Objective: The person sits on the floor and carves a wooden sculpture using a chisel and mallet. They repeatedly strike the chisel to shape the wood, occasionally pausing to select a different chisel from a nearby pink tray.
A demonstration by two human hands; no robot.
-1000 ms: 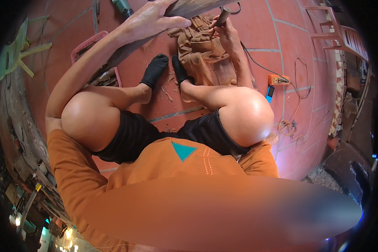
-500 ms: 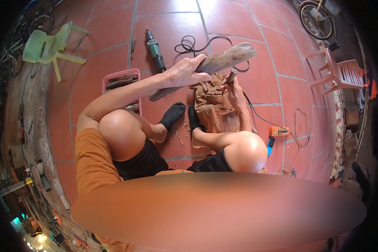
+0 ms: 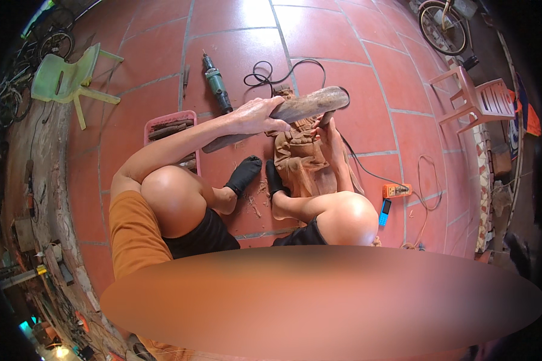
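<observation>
Club and rod in hand, carving part-worked

The carving is lying just beside my right foot. Raised, folded shapes are already showing on it and shavings are lying near my feet, so I am judging a good share of the cutting done; how much is waiting I cannot tell.

My left hand is clamping the club around its middle, fingers over and thumb beneath, the arm bending round my left knee. The club is slanting up to the right, its far end overlapping the top of the rod; whether they are touching I cannot tell. My right hand is closing round the rod, partly hidden by the club, the forearm reaching out past my right knee
</observation>
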